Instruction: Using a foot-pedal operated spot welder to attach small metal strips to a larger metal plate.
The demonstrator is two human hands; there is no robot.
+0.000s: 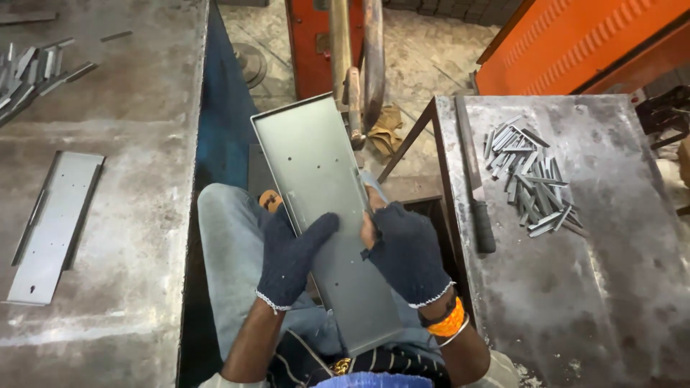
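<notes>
A long grey sheet-metal tray (316, 169) with folded edges and small holes lies tilted over my lap, its far end near the arms of a red machine (350, 86). My left hand (287, 255), in a dark knit glove, rests flat on the tray's left side with the thumb across the surface. The right edge of the tray is gripped by my right hand (406, 251), also in a dark fingerless glove, with an orange band on the wrist.
A similar flat metal panel (54, 226) lies on the steel table at left, with small metal strips (29, 68) at its far corner. The right steel table holds a pile of small metal strips (528, 179) and a black-handled tool (478, 194). An orange machine (589, 43) stands behind.
</notes>
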